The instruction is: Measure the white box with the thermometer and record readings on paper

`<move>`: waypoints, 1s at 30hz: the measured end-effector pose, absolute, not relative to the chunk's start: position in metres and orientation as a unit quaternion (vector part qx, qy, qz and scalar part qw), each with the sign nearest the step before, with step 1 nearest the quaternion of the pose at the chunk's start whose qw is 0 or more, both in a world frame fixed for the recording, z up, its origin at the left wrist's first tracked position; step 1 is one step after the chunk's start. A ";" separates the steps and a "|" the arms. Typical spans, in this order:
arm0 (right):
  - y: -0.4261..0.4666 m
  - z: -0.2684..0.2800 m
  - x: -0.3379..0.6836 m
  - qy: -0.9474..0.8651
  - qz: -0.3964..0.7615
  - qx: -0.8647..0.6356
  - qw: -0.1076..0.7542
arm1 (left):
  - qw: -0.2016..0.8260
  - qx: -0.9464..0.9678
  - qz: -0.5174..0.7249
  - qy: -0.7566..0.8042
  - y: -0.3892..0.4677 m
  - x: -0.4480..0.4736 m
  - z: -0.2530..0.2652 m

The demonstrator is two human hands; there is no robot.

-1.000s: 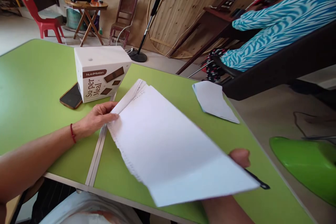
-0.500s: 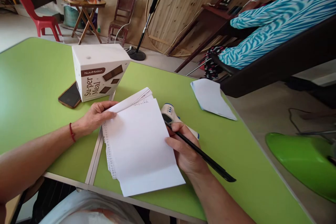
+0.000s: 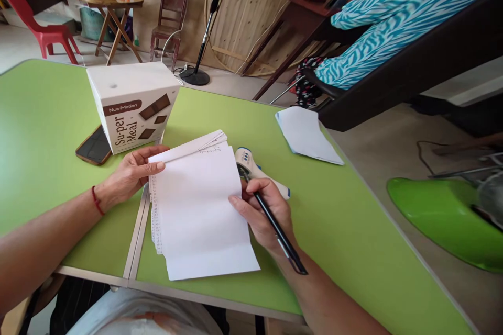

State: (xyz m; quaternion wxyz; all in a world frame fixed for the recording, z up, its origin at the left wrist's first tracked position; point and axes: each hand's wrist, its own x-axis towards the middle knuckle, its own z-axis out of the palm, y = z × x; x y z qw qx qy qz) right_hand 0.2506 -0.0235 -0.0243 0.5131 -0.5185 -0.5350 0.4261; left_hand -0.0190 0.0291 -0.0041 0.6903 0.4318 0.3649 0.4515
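Note:
A stack of white paper sheets (image 3: 200,209) is held tilted over the green table, its top edge folded back, with a line of handwriting near the top. My left hand (image 3: 133,175) pinches its upper left corner, thumb on top. At the right edge, the thumb of my right hand (image 3: 269,212) rests by the paper, while a black pen (image 3: 281,235) lies across the same hand, its tip end pointing up and left. Just behind that hand is a white and blue infrared thermometer (image 3: 245,157), partly covered by the fingers and paper.
A white NutriMotion box (image 3: 133,81) stands beyond my left hand, beside a phone (image 3: 94,147). More paper (image 3: 308,133) lies near the table's (image 3: 39,167) right edge. A person in blue patterned clothing (image 3: 361,57) sits beyond it. A green chair (image 3: 440,220) is at right.
The pen has swung to a steeper angle in my right hand. Both hands and the paper appear slightly further left, as does the whole scene with the camera's turn.

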 end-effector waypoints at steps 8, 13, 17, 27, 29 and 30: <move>-0.023 -0.020 0.246 -0.551 0.332 -0.496 0.583 | 0.755 0.499 0.325 0.275 0.024 -0.019 -0.005; -0.021 -0.024 0.248 -0.556 0.326 -0.478 0.597 | 0.744 0.547 0.274 0.269 0.022 -0.020 -0.005; -0.023 -0.025 0.249 -0.553 0.325 -0.486 0.593 | 0.746 0.552 0.258 0.268 0.022 -0.022 -0.004; -0.024 -0.025 0.250 -0.577 0.310 -0.489 0.576 | 0.757 0.544 0.246 0.264 0.024 -0.028 -0.007; -0.023 -0.025 0.250 -0.583 0.314 -0.485 0.571 | 0.757 0.547 0.248 0.257 0.024 -0.028 -0.007; -0.022 -0.025 0.250 -0.586 0.315 -0.483 0.569 | 0.757 0.548 0.249 0.254 0.025 -0.028 -0.007</move>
